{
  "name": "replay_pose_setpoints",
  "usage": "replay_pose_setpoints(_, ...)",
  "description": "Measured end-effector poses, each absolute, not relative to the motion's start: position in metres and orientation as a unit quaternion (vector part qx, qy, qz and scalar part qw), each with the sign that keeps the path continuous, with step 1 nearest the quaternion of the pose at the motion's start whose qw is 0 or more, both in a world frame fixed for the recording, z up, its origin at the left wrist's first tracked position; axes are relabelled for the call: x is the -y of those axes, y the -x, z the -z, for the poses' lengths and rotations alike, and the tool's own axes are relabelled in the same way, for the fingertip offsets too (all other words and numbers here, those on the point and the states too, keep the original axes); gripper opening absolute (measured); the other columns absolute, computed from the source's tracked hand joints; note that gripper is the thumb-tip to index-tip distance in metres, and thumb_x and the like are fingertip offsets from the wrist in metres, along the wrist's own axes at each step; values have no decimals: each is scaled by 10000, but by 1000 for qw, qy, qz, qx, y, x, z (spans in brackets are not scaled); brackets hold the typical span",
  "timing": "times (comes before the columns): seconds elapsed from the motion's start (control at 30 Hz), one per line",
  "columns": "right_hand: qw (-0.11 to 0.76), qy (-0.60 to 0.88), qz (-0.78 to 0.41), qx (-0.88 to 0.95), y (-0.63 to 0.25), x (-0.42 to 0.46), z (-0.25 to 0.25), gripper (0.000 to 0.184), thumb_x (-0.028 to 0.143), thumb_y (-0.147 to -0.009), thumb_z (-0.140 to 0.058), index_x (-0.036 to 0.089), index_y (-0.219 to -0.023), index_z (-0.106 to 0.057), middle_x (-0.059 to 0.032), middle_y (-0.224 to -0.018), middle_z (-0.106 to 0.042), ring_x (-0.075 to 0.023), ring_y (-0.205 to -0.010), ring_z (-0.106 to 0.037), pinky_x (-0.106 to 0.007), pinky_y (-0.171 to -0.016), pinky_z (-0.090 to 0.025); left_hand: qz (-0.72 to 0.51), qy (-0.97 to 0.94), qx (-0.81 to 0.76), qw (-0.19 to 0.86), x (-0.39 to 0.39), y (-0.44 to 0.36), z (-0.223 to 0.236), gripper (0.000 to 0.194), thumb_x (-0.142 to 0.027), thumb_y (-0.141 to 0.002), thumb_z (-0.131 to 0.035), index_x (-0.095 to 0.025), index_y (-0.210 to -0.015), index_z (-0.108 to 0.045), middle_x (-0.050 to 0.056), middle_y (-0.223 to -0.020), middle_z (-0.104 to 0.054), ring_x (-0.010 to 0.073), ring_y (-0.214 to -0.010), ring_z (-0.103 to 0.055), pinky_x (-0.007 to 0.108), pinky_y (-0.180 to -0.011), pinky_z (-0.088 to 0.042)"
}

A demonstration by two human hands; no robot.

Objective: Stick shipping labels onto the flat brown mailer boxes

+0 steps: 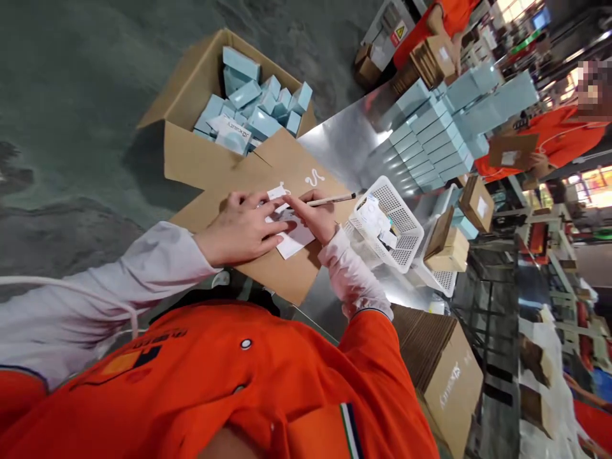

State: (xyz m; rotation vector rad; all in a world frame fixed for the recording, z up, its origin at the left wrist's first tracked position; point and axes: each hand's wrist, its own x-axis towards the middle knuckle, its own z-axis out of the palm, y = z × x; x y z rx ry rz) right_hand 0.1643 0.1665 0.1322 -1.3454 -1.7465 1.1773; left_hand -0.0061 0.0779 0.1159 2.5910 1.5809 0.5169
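The bare left hand [241, 228] rests, fingers slightly apart, across the white paper sheet [297, 240], which lies on the brown cardboard flap [287, 280] and extends rightward past those fingertips. Beside it, the bare right hand's [315, 217] fingers pinch the slim, pale, dark-ended pen [335, 199], its long axis running rightward from the paper.
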Motion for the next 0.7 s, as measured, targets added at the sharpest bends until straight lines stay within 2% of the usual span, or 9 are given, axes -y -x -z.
replay_pose_setpoints(0.13,318,528,-358,701,-162,-165,-122,486,497,-788,-724,200,-512,-456,56,-504,-447,-79,-503,-434,-231,-510,-386,-173,-840,-513,32,-78,5,-116,359,-406,-963,-472,-342,-1187,-745,134,-1390,-572,396,-1265,-449,613,-944,-339)
replay_pose_setpoints(0.3,304,503,-332,738,-158,-168,-111,471,467,-883,-592,210,-519,-438,53,-494,-379,-85,-487,-391,-242,-498,-353,-210,-829,-511,79,-78,5,-117,316,-373,-919,-532,-346,-1132,-765,118,-1416,-554,402,-1270,-447,638,-972,-317)
replay_pose_setpoints(0.47,302,482,-319,758,-159,-170,-105,475,502,-891,-563,205,-537,-454,53,-501,-383,-82,-494,-401,-228,-508,-364,-190,-836,-512,63,-78,5,-118,316,-375,-930,-511,-319,-1103,-770,131,-1391,-562,402,-1268,-437,643,-967,-317)
replay_pose_setpoints(0.7,303,496,-308,754,-157,-169,-111,443,376,-890,-594,206,-518,-426,51,-497,-397,-87,-486,-405,-246,-519,-344,-162,-847,-507,24,-77,5,-117,361,-402,-975,-449,-291,-1142,-749,129,-1457,-502,406,-1264,-433,618,-941,-332)
